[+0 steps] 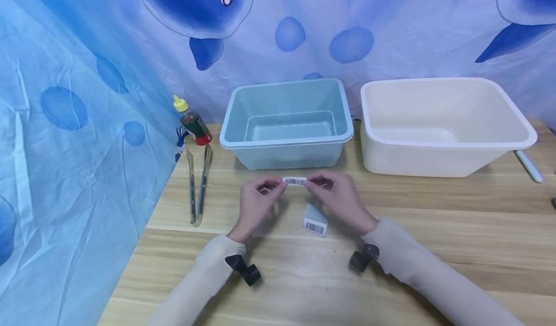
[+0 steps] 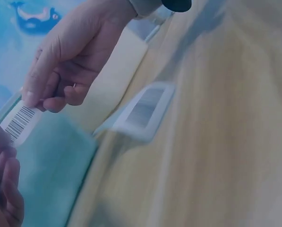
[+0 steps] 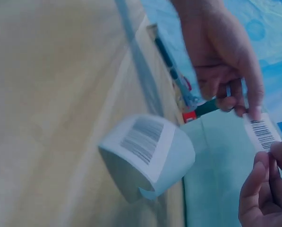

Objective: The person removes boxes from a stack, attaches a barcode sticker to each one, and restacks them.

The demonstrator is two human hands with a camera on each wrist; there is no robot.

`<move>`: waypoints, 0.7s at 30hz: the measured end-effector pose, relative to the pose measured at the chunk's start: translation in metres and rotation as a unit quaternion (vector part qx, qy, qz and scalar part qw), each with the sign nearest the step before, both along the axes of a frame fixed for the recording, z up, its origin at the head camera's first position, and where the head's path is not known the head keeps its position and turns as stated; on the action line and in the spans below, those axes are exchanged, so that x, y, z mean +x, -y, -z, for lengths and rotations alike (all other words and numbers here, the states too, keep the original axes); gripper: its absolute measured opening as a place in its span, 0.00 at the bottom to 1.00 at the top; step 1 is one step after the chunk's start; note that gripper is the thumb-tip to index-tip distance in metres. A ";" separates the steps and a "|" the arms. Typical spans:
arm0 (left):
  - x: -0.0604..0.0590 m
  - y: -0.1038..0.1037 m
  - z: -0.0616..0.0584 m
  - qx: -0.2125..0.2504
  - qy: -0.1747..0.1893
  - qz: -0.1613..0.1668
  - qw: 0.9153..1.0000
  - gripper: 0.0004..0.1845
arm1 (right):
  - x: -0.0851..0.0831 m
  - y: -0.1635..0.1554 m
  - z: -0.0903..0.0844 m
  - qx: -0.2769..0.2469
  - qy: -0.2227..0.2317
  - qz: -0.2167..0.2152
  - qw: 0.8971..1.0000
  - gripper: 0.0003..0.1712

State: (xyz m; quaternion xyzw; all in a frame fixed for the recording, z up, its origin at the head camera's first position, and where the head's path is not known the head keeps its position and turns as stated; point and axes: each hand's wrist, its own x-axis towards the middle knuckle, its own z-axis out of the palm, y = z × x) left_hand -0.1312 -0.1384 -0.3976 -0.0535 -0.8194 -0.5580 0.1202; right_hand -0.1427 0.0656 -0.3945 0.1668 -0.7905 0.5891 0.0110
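Note:
A small white barcode sticker (image 1: 295,181) is stretched level between my two hands, in front of the blue-green bin. My left hand (image 1: 257,201) pinches its left end between thumb and fingers. At the other end, my right hand (image 1: 340,196) pinches it the same way. The printed bars face up toward me, and both wrist views show the sticker (image 3: 263,134) held at its two ends. Below the hands lies a curled strip of backing paper (image 1: 315,220) with another barcode label on it; its bend shows in the right wrist view.
Behind the hands stand a blue-green bin (image 1: 288,155) and a white bin (image 1: 434,159). On the left are a glue bottle (image 1: 195,123) with a yellow cap and two slim tools (image 1: 202,186). A pale-blue stick (image 1: 529,166) pokes out beside the white bin.

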 end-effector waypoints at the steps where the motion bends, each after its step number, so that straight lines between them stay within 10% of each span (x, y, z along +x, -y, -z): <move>1: -0.004 0.002 0.000 -0.008 -0.009 -0.006 1.000 0.04 | -0.005 0.004 0.000 0.005 -0.008 0.004 1.000 0.07; 21: -0.044 0.009 0.013 -0.052 -0.045 -0.040 0.997 0.07 | -0.046 0.041 0.008 0.059 -0.105 0.063 0.991 0.10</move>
